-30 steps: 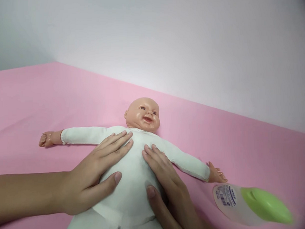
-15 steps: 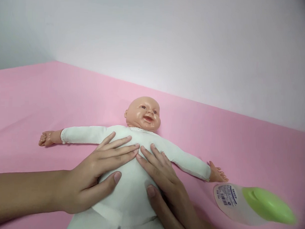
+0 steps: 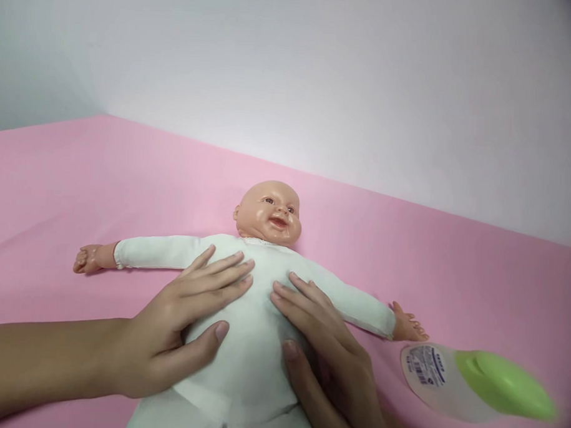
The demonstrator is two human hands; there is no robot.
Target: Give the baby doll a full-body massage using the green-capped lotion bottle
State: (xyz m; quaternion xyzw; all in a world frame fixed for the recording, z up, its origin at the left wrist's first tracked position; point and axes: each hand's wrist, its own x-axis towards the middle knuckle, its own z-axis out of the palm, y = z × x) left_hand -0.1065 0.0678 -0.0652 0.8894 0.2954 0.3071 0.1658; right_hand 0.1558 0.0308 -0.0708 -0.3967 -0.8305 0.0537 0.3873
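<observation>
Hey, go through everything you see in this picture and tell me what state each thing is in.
White cloth-bodied baby doll: on its back, arms spread wide.
Left hand: open, palm down on the doll's torso.
Right hand: open, palm down on the torso's other side.
Translucent bottle with green cap: lying on its side, cap on.
Pink cover: spread out, faintly creased.
</observation>
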